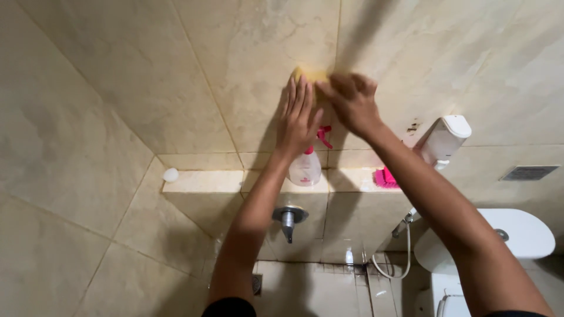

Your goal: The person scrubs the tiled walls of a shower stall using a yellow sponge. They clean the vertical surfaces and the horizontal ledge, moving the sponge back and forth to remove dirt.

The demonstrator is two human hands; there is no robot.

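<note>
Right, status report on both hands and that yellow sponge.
Left hand flat on the wall tile, fingers on the yellow sponge. Right hand pressing the sponge too. Spray bottle on the ledge below, clear of both.

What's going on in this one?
A person presses both hands flat against a tiled bathroom wall, left hand and right hand together over a yellow sponge. On the ledge below stand a spray bottle and a pink brush; a toilet sits at right.

Tiled ledge [200, 181]: spray bottle [305, 168], pink brush [386, 178].
</note>
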